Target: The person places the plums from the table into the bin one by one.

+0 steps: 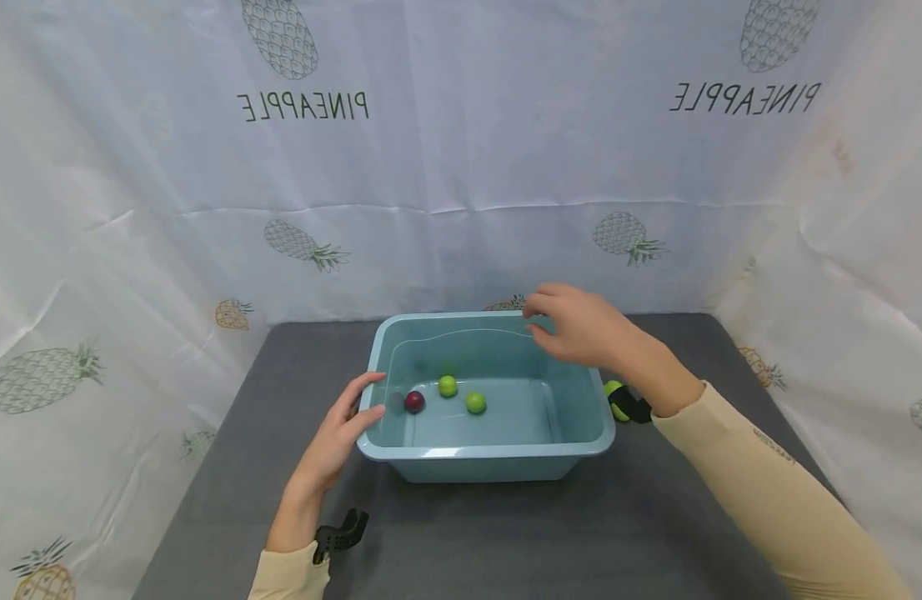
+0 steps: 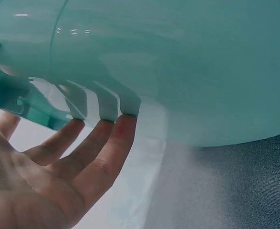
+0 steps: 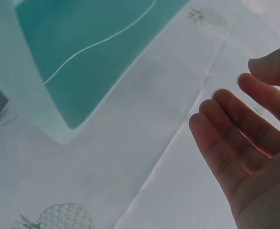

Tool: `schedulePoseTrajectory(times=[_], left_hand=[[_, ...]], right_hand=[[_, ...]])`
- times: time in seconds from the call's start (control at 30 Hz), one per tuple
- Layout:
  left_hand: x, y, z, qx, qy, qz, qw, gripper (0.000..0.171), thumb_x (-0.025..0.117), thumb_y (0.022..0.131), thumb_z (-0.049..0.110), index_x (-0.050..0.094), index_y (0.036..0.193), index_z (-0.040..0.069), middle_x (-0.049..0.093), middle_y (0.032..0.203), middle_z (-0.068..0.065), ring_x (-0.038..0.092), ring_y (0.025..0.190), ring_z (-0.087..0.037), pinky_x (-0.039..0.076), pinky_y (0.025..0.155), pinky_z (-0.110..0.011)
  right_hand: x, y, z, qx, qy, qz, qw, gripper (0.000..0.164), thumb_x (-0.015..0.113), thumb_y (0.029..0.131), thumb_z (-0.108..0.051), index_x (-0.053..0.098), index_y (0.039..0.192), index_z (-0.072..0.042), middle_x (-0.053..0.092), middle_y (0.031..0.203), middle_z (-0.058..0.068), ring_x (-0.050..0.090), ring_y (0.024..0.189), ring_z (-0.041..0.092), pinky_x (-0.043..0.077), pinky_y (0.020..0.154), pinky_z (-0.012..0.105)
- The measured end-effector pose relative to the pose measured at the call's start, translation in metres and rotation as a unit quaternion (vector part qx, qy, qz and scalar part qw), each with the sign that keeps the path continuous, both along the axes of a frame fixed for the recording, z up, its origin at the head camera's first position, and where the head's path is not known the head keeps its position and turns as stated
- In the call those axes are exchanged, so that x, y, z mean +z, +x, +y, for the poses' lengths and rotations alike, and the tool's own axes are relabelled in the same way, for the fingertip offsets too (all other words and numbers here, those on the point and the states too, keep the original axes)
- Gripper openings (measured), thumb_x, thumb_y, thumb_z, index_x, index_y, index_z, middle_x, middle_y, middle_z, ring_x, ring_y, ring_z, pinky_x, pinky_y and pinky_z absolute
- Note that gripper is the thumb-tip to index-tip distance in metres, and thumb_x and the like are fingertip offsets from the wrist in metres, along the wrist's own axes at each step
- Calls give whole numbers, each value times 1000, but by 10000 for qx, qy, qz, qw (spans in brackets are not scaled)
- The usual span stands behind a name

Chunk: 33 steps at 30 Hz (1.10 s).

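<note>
A light blue plastic basin (image 1: 482, 452) stands on the dark table. My left hand (image 1: 341, 425) holds its left rim, with the thumb and one finger over the edge. In the left wrist view, several fingertips (image 2: 125, 124) press against the outer wall. Above the back right corner is my right hand (image 1: 577, 323), fingers loosely bent and nothing between them. Inside the basin, toward the left, lie a small dark red ball-like fruit (image 1: 414, 402) and two small round green fruits, one farther back (image 1: 448, 386) and one nearer the middle (image 1: 475, 403).
Outside the basin's right wall, bright green round things (image 1: 613, 388) lie partly hidden behind the right wrist's black strap (image 1: 632, 406). A white curtain (image 1: 461, 167) printed with pineapples hangs behind the table (image 1: 281, 367) and along both sides.
</note>
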<state>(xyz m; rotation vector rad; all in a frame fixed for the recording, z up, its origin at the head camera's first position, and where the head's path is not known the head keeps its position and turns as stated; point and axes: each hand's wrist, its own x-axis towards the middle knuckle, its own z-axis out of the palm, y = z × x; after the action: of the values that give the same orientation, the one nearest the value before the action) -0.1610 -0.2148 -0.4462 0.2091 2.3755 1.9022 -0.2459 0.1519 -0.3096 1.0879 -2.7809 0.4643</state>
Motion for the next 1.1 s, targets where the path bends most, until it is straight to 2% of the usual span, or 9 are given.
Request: schedulePoseTrajectory(times=[0.13,0.4,0.63,0.87,1.1], left_hand=[[1,1,0,33,-25,22,10000,50,57,105,26,41,151,17,23,163,-16,37,140,-43,38,103,-57],[-1,0,0,32,-24,53,10000,49,57,105,25,41,151,18,22,164,-15,35,142,-43,36,104,-60],[-1,0,0,33,-19,41,10000,50,57,105,26,41,151,18,22,164,-16,35,141,-43,35,105,-60],[-1,0,1,38,-6,-9,10000,49,57,105,25,41,151,18,20,164,-15,33,143,-42,34,106,-62],[-1,1,1,18,20,67,10000,49,56,105,22,41,151,17,20,164,-16,33,143,-42,35,105,-61]], right_hand=[[-2,6,16,-181,-367,133,9991,17,68,94,-8,69,111,-8,65,111,8,60,96,23,51,81,44],[-20,16,46,-660,-992,561,9913,12,67,93,-4,70,105,-7,65,103,6,57,89,22,48,77,44],[-40,24,63,-1096,-1250,654,9839,13,67,93,-5,70,106,-4,65,105,11,61,92,27,51,77,50],[-65,28,77,-1315,-1526,706,9770,16,68,91,-2,70,107,-2,64,104,14,62,92,31,51,77,51],[-91,29,90,-1592,-1877,519,9678,18,68,92,-1,69,110,1,66,106,16,63,94,34,51,82,55]])
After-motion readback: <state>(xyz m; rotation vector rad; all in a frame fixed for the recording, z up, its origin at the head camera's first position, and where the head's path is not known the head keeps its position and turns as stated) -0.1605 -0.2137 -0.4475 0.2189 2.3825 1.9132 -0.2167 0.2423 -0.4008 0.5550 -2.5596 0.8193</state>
